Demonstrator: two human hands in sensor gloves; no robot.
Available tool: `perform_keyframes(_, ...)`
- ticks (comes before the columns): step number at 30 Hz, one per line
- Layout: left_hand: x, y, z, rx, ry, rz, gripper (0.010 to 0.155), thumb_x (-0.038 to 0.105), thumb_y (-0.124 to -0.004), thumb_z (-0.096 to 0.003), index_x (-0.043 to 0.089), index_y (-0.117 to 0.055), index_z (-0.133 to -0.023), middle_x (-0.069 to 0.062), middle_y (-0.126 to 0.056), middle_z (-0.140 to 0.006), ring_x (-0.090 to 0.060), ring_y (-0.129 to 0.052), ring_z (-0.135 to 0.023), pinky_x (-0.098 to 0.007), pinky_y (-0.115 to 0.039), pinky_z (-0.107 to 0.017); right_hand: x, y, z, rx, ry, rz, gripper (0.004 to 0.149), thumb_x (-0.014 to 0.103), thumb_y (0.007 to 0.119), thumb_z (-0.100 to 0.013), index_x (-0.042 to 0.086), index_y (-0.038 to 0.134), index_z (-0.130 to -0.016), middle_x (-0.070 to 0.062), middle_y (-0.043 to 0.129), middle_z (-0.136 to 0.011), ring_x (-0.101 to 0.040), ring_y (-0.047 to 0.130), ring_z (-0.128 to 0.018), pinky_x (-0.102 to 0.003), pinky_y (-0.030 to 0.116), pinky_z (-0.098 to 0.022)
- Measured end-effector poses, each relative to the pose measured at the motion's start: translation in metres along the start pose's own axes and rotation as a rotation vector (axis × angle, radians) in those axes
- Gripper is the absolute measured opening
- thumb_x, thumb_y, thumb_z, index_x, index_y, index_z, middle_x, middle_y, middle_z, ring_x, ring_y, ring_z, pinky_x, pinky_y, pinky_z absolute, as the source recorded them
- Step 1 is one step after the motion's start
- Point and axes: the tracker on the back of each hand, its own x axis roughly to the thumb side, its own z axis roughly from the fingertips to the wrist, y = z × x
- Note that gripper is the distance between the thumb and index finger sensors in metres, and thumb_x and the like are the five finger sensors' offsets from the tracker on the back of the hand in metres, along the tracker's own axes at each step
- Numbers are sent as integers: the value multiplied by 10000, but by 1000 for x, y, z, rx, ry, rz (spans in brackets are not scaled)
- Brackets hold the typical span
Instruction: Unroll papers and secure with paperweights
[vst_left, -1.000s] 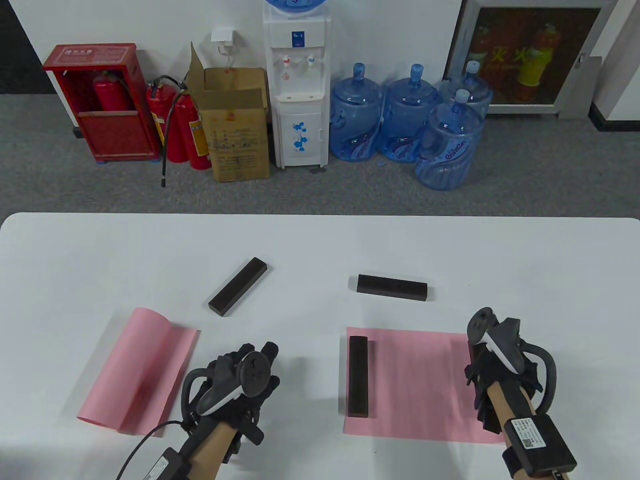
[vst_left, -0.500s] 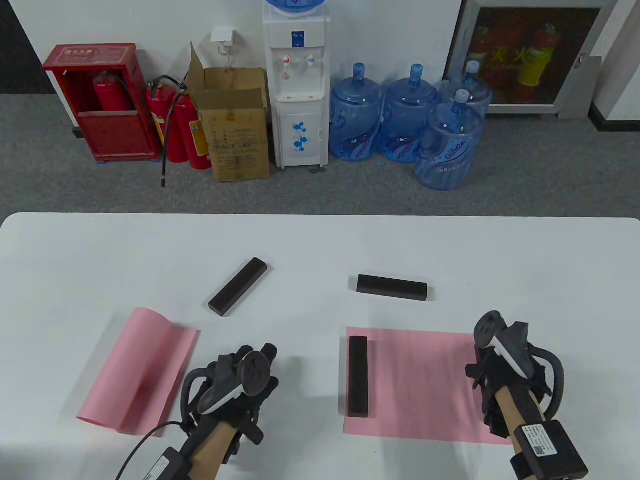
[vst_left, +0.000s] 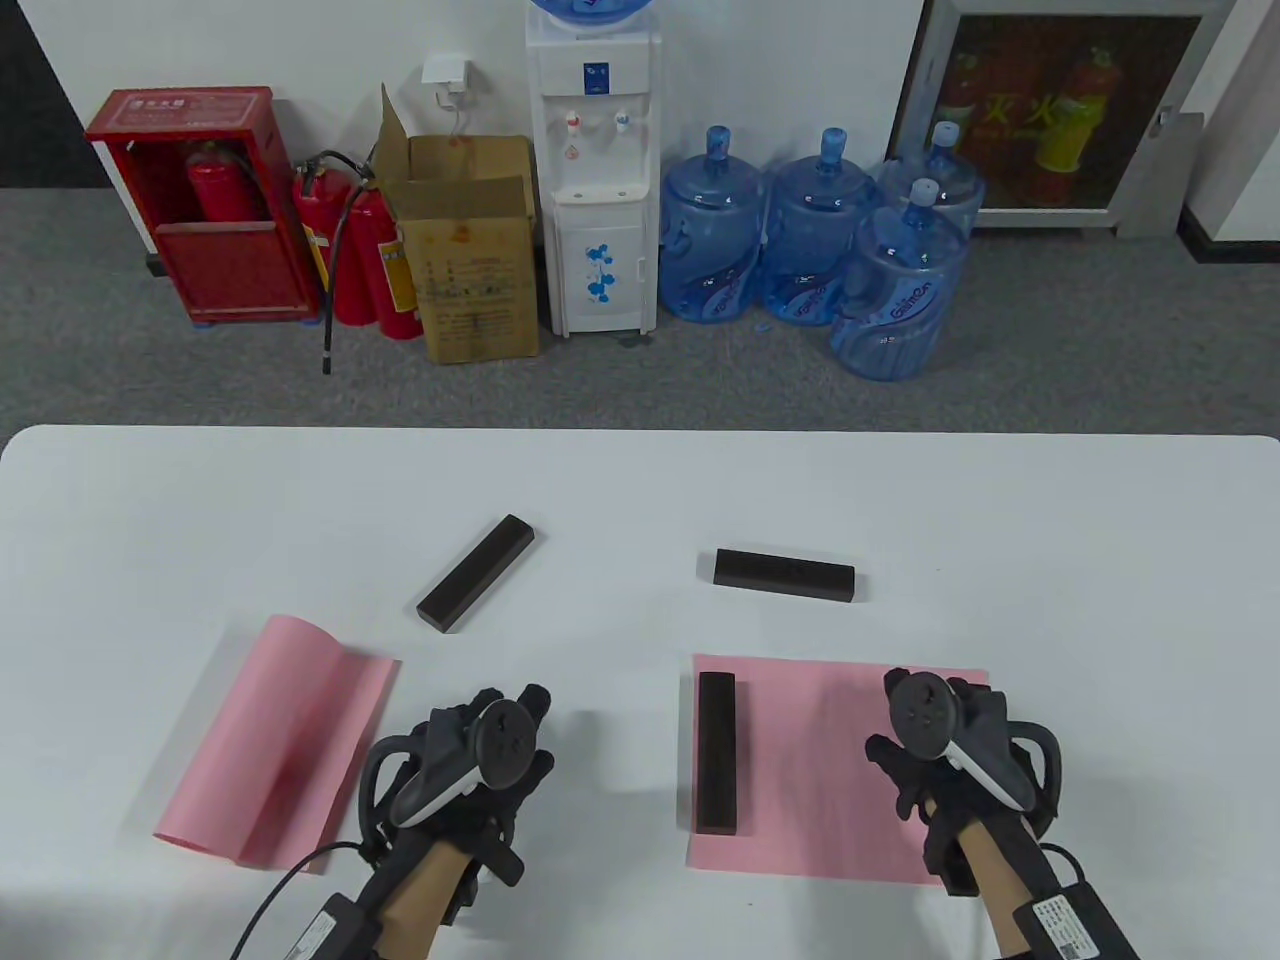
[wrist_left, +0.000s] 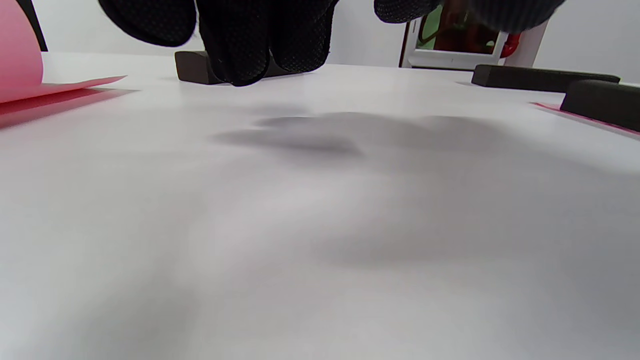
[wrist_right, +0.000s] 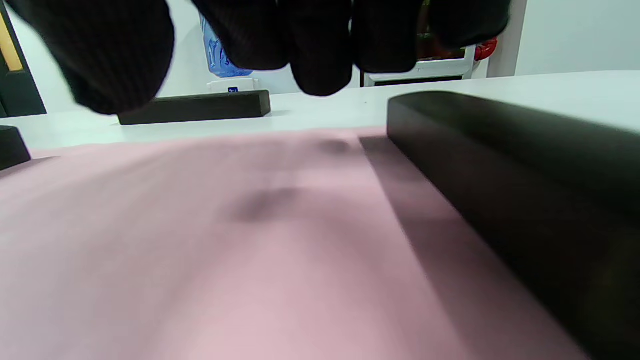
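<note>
A flat pink paper (vst_left: 820, 770) lies on the right of the white table (vst_left: 640, 480). A dark paperweight (vst_left: 717, 752) rests on its left edge. My right hand (vst_left: 940, 745) hovers over the paper's right part, fingers (wrist_right: 320, 50) free and holding nothing. The right wrist view shows another dark paperweight (wrist_right: 525, 165) lying on this paper close by; my hand and arm hide it in the table view. A half-curled pink paper (vst_left: 300, 740) lies on the left. My left hand (vst_left: 490, 750) is just above the bare table between the papers, empty.
Two loose dark paperweights lie farther back: a slanted one (vst_left: 476, 573) above the left paper and a level one (vst_left: 785, 575) above the right paper. Beyond the table's far edge stand a water dispenser (vst_left: 595, 170), bottles and a cardboard box on the floor.
My right hand has moved left, from the right paper's right edge to over the paper. My left hand and all visible paperweights have stayed put.
</note>
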Motion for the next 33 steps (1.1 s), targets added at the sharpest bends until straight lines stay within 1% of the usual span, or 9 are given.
perform_keyframes(3, -4, 11, -2, 16, 14, 34, 677, 621, -604, -481, 477, -398, -1109, -112, -586, -1201, -425, -707, -1028, -648, -568, -726, -7, -2, 2, -15, 15, -13, 757, 534, 779, -371, 239, 602, -1045, -86, 587, -1074, -398, 537, -1032, -616, 479, -723)
perform_keyframes(7, -17, 40, -1, 47, 60, 5, 672, 611, -607, -481, 478, -399, -1107, -109, -588, -1199, -420, -704, -1030, -647, -569, -726, -12, -1, 2, -15, 13, -36, 753, 532, 777, -372, 237, 607, -1044, -88, 581, -1076, -402, 526, -1033, -622, 471, -723)
perform_keyframes(11, -56, 77, 4, 97, 179, -46, 649, 574, -610, -496, 478, -403, -1103, -105, -597, -1195, -415, -708, -1029, -647, -572, -724, -14, 0, 2, -19, 20, -28, 750, 529, 776, -372, 239, 608, -1043, -84, 570, -1081, -397, 508, -1042, -627, 456, -727)
perform_keyframes(15, -102, 90, 8, 94, 326, -96, 602, 438, -622, -528, 463, -425, -1096, -94, -614, -1183, -406, -724, -1021, -647, -579, -720, -15, -1, 3, -24, 22, -29, 754, 530, 776, -371, 240, 603, -1045, -83, 566, -1084, -398, 500, -1045, -627, 452, -730)
perform_keyframes(17, -131, 90, 12, 68, 419, -127, 593, 381, -625, -530, 448, -455, -1094, -91, -617, -1180, -402, -725, -1022, -648, -579, -720, -16, -2, 4, -25, 19, -38, 751, 529, 775, -373, 240, 604, -1044, -82, 566, -1083, -399, 500, -1044, -628, 453, -729)
perform_keyframes(21, -179, 80, 21, 40, 578, -118, 604, 369, -624, -530, 447, -433, -1097, -91, -590, -1188, -405, -702, -1034, -643, -573, -724, -17, -2, 4, -27, 21, -39, 752, 529, 776, -372, 240, 603, -1044, -83, 565, -1083, -395, 498, -1046, -628, 452, -730)
perform_keyframes(24, -209, 62, 29, 10, 749, -45, 633, 373, -614, -534, 467, -350, -1100, -95, -511, -1213, -426, -631, -1063, -641, -546, -737, -18, -3, 5, -22, 24, -41, 754, 529, 777, -372, 239, 601, -1046, -83, 561, -1085, -396, 493, -1047, -628, 450, -730)
perform_keyframes(29, -227, 33, 33, -65, 747, 84, 647, 512, -607, -514, 470, -353, -1107, -108, -554, -1210, -433, -653, -1060, -641, -560, -733, -20, -3, 6, -21, 29, -50, 760, 528, 778, -372, 237, 593, -1048, -85, 556, -1086, -396, 487, -1048, -627, 449, -730)
perform_keyframes(33, -217, 25, 29, -135, 626, 194, 714, 621, -601, -481, 485, -303, -1115, -120, -516, -1230, -446, -620, -1081, -653, -535, -746, -21, -3, 6, -18, 31, -54, 763, 527, 781, -372, 235, 587, -1050, -84, 551, -1086, -399, 484, -1047, -625, 450, -730)
